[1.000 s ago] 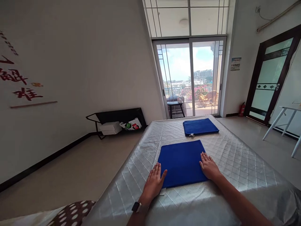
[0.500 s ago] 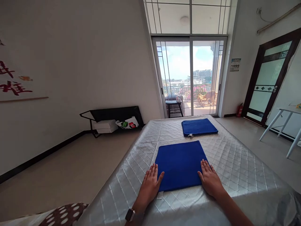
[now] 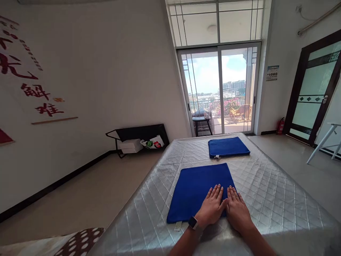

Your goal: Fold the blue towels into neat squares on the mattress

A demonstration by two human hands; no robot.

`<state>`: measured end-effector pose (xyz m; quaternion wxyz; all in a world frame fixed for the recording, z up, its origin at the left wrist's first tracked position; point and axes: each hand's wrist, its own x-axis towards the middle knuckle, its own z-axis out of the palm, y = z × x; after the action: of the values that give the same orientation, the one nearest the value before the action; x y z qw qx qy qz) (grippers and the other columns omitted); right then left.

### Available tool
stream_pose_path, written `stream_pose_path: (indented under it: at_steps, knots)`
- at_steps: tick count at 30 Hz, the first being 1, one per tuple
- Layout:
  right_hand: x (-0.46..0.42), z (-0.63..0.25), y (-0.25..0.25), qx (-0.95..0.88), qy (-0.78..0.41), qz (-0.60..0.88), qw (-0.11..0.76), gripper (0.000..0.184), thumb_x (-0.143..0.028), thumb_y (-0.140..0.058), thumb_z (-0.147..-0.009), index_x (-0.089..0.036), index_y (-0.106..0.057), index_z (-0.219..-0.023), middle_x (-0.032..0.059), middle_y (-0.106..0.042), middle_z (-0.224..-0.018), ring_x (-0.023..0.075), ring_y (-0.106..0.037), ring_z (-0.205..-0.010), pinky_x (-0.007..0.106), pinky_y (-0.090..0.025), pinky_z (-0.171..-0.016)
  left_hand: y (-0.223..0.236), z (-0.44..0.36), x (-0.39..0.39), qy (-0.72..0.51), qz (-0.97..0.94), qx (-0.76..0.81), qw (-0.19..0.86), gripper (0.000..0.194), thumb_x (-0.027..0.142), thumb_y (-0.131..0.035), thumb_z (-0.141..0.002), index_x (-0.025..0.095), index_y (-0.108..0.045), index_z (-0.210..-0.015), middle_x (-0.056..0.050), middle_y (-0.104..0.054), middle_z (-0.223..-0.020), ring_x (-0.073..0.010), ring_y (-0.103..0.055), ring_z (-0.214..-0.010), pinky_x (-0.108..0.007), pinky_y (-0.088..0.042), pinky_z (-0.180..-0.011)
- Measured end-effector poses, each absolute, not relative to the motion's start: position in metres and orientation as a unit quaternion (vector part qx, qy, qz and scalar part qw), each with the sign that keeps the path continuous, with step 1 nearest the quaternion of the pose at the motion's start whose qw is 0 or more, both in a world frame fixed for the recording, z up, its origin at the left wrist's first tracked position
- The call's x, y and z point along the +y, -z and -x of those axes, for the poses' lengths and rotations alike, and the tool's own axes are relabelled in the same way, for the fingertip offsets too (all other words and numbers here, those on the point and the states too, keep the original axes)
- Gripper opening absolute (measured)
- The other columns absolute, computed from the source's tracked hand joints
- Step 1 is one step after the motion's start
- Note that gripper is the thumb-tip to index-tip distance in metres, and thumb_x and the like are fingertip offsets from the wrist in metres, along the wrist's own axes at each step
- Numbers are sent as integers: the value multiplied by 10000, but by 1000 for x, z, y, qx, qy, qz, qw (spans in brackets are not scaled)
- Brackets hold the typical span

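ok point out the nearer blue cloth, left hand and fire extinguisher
Nearer blue cloth point(image 3: 195, 189), head view, upper surface.
Left hand point(image 3: 211, 209), head view, back of hand.
Fire extinguisher point(image 3: 280, 127), head view, red body.

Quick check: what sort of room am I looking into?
Probably a bedroom, perhaps in a home or guesthouse: a silver quilted mattress fills the foreground, a calligraphy scroll hangs at left, and sliding glass doors face a railed balcony.

Left wall has a scroll with red characters; right of it, a white box and printed bag sit by a black-framed unit. Back: sliding glass door, dark stool at its left pane. Right: notice, red extinguisher beside dark-framed door, white-legged table cut off.
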<state>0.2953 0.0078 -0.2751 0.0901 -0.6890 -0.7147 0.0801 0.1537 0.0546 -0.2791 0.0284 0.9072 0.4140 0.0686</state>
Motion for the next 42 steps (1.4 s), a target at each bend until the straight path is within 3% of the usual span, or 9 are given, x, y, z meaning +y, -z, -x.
stream_pose_path:
  at_steps: [5,12,26,32,38,42]
  knots:
    - [7,-294,273,-706,-99,693,107,647,-394,-267,-1010,-53,-266,-1560,125,-193,-1621,244,-193,-1509,430,-190,-1227,294,-73,61,-42,-854,518,15,691,580,-154,-1019,172,-275,-1564,-96,-246,-1631,-256,-194,-1519,-481,-253,-1226]
    - [6,-296,273,-708,-99,692,102,656,-401,-240,-1010,-38,-255,-1557,119,-183,-1624,234,-176,-1513,428,-181,-1234,318,25,49,-53,-770,636,-14,785,602,-166,-1000,58,-260,-1558,-170,-227,-1621,-291,-214,-1510,-487,-281,-1208]
    - [17,-324,282,-726,-41,683,73,652,-495,-209,-1021,-146,-283,-1567,45,-212,-1634,241,-203,-1508,437,-229,-1232,342,17,35,-173,-754,633,-39,768,619,-268,-987,126,-241,-1575,-130,-317,-1609,-291,-314,-1483,-492,-321,-1196]
    - [68,-311,252,-743,-30,666,56,642,-433,-208,-1032,-71,-293,-1555,115,-235,-1622,239,-175,-1512,423,-197,-1237,341,17,37,-174,-757,628,-44,760,614,-261,-987,114,-289,-1559,-134,-341,-1599,-286,-307,-1485,-486,-328,-1198]
    - [83,-309,273,-721,-56,688,65,630,-396,-221,-1027,-61,-279,-1559,128,-215,-1621,241,-146,-1513,428,-185,-1234,351,39,41,-145,-774,616,-35,708,584,-268,-998,172,-251,-1573,-107,-335,-1606,-262,-318,-1481,-473,-342,-1193]
    - [78,-306,277,-715,-62,690,90,620,-363,-211,-1027,-45,-298,-1552,128,-225,-1620,234,-114,-1518,410,-163,-1241,345,49,52,-128,-791,597,-46,687,552,-232,-1014,158,-240,-1575,-149,-379,-1581,-263,-369,-1457,-488,-375,-1165]
